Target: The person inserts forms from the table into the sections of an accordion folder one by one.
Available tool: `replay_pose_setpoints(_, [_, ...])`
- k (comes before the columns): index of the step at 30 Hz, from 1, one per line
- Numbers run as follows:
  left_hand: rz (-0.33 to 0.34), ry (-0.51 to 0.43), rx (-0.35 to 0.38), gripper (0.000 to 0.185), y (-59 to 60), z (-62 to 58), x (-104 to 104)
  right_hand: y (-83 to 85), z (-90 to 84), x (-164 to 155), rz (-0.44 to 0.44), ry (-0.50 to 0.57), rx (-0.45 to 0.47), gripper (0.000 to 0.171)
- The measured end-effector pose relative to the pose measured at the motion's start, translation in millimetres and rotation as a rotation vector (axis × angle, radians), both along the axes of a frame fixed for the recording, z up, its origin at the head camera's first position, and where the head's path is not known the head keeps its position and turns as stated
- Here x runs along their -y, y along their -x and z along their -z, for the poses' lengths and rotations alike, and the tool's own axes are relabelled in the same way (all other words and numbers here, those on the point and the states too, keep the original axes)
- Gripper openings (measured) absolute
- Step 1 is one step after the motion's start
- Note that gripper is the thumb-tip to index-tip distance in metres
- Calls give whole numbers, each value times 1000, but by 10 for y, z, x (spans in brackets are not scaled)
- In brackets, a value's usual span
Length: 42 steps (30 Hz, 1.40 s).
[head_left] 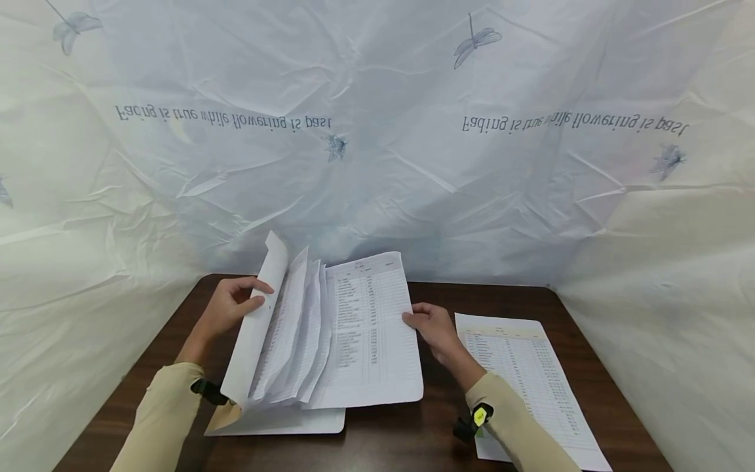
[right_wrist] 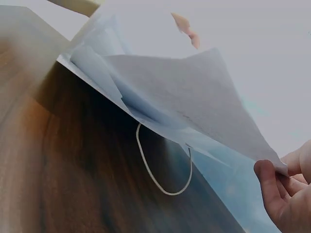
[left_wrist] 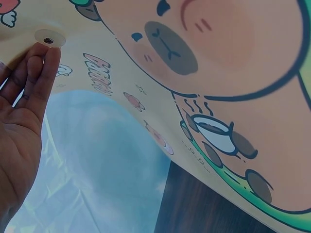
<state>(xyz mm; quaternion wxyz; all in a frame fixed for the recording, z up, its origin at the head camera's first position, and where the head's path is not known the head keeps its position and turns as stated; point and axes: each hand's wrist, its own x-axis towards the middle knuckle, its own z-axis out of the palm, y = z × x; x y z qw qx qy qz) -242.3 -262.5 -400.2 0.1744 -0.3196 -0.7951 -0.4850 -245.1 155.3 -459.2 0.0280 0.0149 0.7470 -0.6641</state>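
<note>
my left hand (head_left: 231,307) props folder flap (head_left: 257,321) open | my right hand (head_left: 432,326) pinches top sheet (head_left: 371,331) (to lift it) | loose sheet (head_left: 525,373) right of folder

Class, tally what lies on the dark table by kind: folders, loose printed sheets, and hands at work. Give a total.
Folder with fanned pages: 1
Loose printed sheet: 1
Hands, left hand and right hand: 2
Total: 4

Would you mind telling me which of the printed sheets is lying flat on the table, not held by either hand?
The single printed sheet at the right, flat on the dark table beside the right forearm. The others belong to the folder's fanned stack, lifted by both hands.
</note>
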Motion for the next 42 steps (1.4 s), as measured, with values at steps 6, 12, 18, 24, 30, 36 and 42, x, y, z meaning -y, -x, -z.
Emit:
replay_pose_setpoints(6, [-10,-3,-6,21,151,184,106,-69,-17,8,-29,14,-3,24])
replay_pose_setpoints(12, [2,-21,2,21,155,206,124,-115,-29,-4,-39,-10,-3,24])
replay_pose_setpoints(18, [9,-26,1,20,146,202,120,-107,-15,12,-14,2,-10,23])
replay_pose_setpoints(24, [11,-25,-1,20,149,210,113,-103,-5,45,-30,10,-20,27])
replay_pose_setpoints(30, [15,-32,2,20,153,202,109,-72,-22,20,19,38,-31,26])
replay_pose_setpoints(36, [-7,-26,-4,22,157,202,116,-62,-23,31,38,39,-30,25])
replay_pose_setpoints(42, [-9,-18,-4,20,92,110,67,-91,26,89,5,7,-19,26])
